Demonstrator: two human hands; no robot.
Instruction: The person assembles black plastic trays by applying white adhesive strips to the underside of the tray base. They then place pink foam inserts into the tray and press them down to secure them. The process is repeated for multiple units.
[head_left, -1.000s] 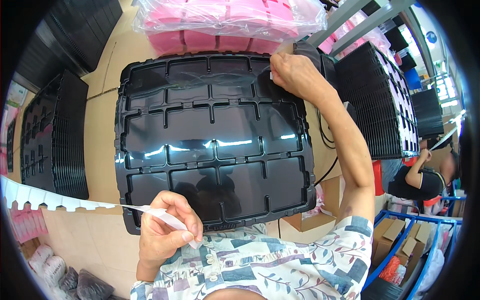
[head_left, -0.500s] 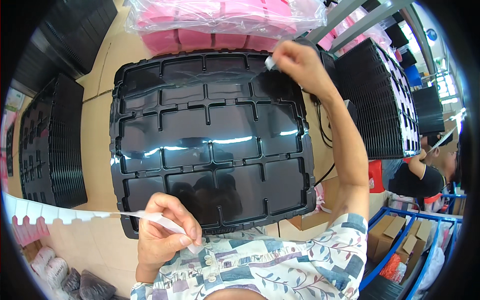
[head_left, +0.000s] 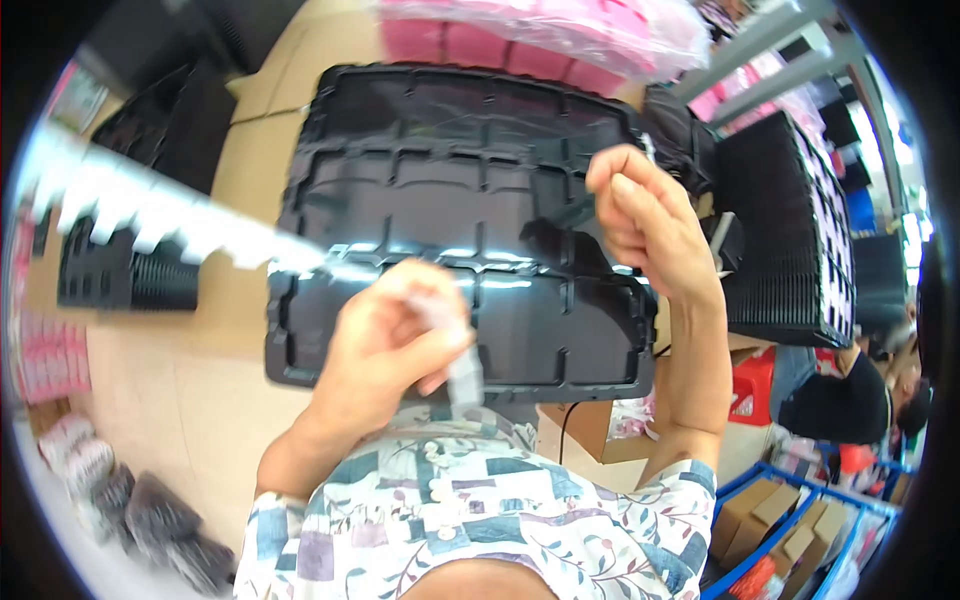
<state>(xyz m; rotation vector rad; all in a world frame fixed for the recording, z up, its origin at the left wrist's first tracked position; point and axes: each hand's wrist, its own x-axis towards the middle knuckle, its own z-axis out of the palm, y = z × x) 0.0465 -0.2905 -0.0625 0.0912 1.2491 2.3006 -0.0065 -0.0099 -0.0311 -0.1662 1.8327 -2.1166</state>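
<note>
White backing strip [head_left: 160,215], thin and floppy, trails from my left hand [head_left: 385,345], pinched shut on its end above the black tray [head_left: 450,180]. My right hand [head_left: 645,225] looks curled closed, contents unclear. Grip near the edge; it likely tears easily.

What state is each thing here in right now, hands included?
Black compartment tray: lying flat, compartments look empty.
White notched strip: stretched out to the left, motion-blurred.
Left hand: fingers closed, pinching the strip's end.
Right hand: raised above the tray, fingers curled; what it holds is unclear.
Black tray stack: piled up at the right.
</note>
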